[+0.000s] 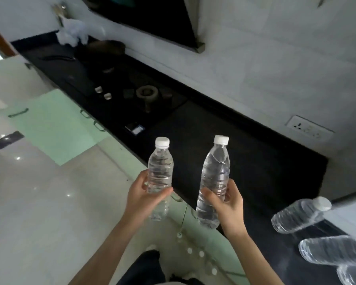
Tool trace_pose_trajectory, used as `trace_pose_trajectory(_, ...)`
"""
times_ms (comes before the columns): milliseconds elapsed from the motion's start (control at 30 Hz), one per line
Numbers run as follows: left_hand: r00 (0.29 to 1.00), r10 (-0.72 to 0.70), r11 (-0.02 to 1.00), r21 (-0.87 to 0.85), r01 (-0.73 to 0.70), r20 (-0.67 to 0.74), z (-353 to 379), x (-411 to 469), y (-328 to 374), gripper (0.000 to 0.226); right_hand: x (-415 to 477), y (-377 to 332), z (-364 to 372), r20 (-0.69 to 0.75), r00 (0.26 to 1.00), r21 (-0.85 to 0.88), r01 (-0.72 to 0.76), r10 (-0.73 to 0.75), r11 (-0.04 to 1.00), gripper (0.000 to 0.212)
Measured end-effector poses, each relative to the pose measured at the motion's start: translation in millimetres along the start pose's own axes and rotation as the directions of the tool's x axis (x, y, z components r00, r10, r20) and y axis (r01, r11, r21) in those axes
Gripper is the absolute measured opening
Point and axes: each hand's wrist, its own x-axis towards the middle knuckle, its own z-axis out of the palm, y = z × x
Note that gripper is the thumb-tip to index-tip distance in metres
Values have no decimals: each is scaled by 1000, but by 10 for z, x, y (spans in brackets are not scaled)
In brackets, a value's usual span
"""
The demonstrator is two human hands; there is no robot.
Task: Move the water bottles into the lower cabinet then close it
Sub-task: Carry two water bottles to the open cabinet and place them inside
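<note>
My left hand (144, 194) grips a clear water bottle with a white cap (160, 169), held upright over the counter's front edge. My right hand (226, 204) grips a second, slightly taller clear bottle (214, 177), also upright above the black counter. More clear bottles stand on the counter at the right: one with a white cap (298, 214), another below it (331, 254), and a third cut off at the frame's corner (353, 276). The pale green lower cabinets (56, 128) run under the counter at the left; several white bottle caps (201, 254) show low down below my hands.
The black countertop (245, 161) carries a gas hob with a burner (147, 92) and two knobs (103, 93). A wall socket (308, 128) sits on the tiled wall at right. A dark hood (152, 19) hangs above. A glossy tiled floor (39, 202) spreads at left.
</note>
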Motion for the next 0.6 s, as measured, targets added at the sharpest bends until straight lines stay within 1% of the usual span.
trace_pose_trajectory(133,985,-10,999,-44,3,-174,-557,-186,80,33,-29,-255,533,149,987,-26,64,-60,998,26)
trace_pose_trajectory(233,959,-87,988,-144,49,-271,-985,-410,-13,27,-167,-299,971,253,966,-27,67,-58,997,26)
trace_pose_trajectory(267,946,-119,982,-178,67,-302,-1132,-497,-89,28,-231,-281,1123,288,956,-38,65,-52,997,27)
trace_pose_trajectory(367,889,-209,959,-264,104,-407,-1600,-796,-370,34,-485,-142,1615,410,912,-94,55,-11,994,32)
trace_pose_trajectory(467,817,-280,945,-295,142,-504,-2136,-1138,-733,29,-825,96,2158,510,859,-169,54,41,984,35)
trace_pose_trajectory(600,735,-344,934,-296,202,-584,-3004,-1635,-1231,33,-1409,410,3039,624,775,-221,58,96,973,35)
